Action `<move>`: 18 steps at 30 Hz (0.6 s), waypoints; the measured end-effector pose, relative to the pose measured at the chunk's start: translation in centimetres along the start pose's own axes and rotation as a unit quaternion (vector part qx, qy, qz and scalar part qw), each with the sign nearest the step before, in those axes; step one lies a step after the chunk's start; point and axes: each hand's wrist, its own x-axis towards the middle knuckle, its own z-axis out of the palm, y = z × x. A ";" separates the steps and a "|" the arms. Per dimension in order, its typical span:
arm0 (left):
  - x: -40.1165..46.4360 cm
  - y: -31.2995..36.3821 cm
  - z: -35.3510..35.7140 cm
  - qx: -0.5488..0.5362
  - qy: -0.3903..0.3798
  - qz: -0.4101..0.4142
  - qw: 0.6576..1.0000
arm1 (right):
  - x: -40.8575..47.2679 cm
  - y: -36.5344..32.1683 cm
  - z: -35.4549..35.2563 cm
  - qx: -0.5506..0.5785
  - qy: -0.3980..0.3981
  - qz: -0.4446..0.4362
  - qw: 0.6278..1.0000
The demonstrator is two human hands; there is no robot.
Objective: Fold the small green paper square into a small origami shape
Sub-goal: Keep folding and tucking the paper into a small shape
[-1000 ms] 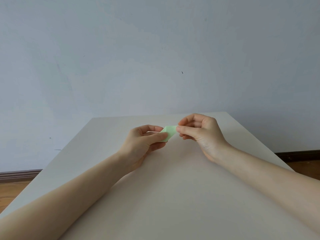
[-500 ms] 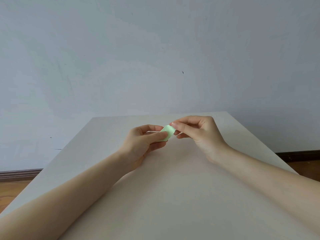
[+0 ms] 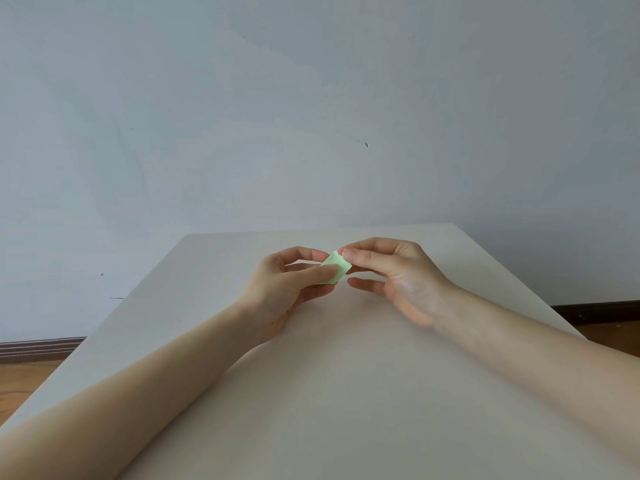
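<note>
Pinching green paper (image 3: 335, 269), both hands (image 3: 287, 282) (image 3: 391, 268), right fingertips now higher on it

The pale worktop (image 3: 346, 393) lies open on every side of the two hands, with bare surface toward its far edge, its left edge and its right edge. Only the left hand (image 3: 287, 285) and right hand (image 3: 398, 271) occupy the middle, meeting at the green paper (image 3: 335, 268). The wall (image 3: 311, 116) closes off the far side.
</note>
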 end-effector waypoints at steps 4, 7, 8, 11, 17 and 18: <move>0.0 0.0 0.0 0.004 -0.014 0.001 1.000 | 0.1 0.0 -0.2 0.016 -0.004 0.036 0.999; 0.0 0.0 -0.1 0.011 -0.025 0.000 1.000 | 0.2 0.0 -0.3 0.029 -0.015 0.066 0.997; 0.0 0.0 -0.1 0.010 -0.027 -0.001 1.000 | 0.2 0.0 -0.3 0.031 -0.018 0.072 0.997; -0.1 0.1 -0.2 0.003 -0.036 -0.006 0.999 | 0.3 0.0 -0.4 0.032 -0.025 0.083 0.996; -0.2 0.3 0.0 -0.015 -0.041 -0.007 0.999 | 0.3 -0.1 -0.4 0.033 -0.017 0.085 0.996; -0.3 0.3 0.0 -0.018 -0.043 -0.008 0.999 | 0.2 -0.1 -0.4 0.035 -0.012 0.084 0.996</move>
